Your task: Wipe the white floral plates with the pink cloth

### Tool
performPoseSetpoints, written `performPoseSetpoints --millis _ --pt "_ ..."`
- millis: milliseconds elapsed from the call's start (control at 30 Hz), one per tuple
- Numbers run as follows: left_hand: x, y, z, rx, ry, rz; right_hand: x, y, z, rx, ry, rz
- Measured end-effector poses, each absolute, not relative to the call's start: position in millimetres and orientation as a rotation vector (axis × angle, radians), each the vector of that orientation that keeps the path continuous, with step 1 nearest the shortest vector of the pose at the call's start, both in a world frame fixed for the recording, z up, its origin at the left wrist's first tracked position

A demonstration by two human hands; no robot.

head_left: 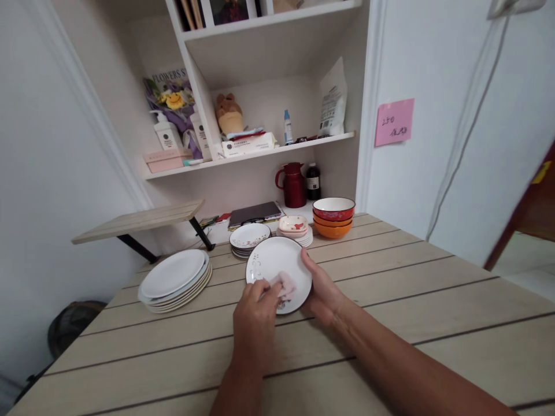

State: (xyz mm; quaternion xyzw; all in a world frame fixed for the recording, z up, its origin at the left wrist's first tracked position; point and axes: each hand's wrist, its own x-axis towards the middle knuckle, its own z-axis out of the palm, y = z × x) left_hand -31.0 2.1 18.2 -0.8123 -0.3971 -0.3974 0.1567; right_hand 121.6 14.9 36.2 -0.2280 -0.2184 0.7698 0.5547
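Note:
A round white plate (271, 260) with a dark rim and a small printed pattern is tilted up toward me above the wooden table (373, 358). My right hand (323, 289) grips its right edge, thumb on the rim and fingers behind, partly hidden. Pinched in the fingers of my left hand (255, 312) is a pale pink cloth (286, 284), pressed against the plate's face. Just behind the held plate stands a stack of similar patterned plates (249, 236).
Large white plates (176, 274) are stacked at left, below a small raised shelf (143, 219). Small dishes (293, 225) and stacked red and orange bowls (333, 218) stand at the back. Behind them are a dark red jug (295, 186), a dark bottle (313, 182) and a laptop-like dark slab (255, 214).

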Motion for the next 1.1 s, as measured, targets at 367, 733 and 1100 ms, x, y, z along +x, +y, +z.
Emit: performPoseSetpoints --millis 367,733,1100 --pt "-52 12 16 -1.87 -1.557 -1.317 82 -6 20 -0.567 -0.61 2.054" --pt "-39 11 20 -2.482 -1.156 -1.469 101 6 28 -0.497 -0.523 2.05" --pt "-36 5 18 -2.395 -1.171 -0.985 139 24 39 -0.484 -0.416 1.752"
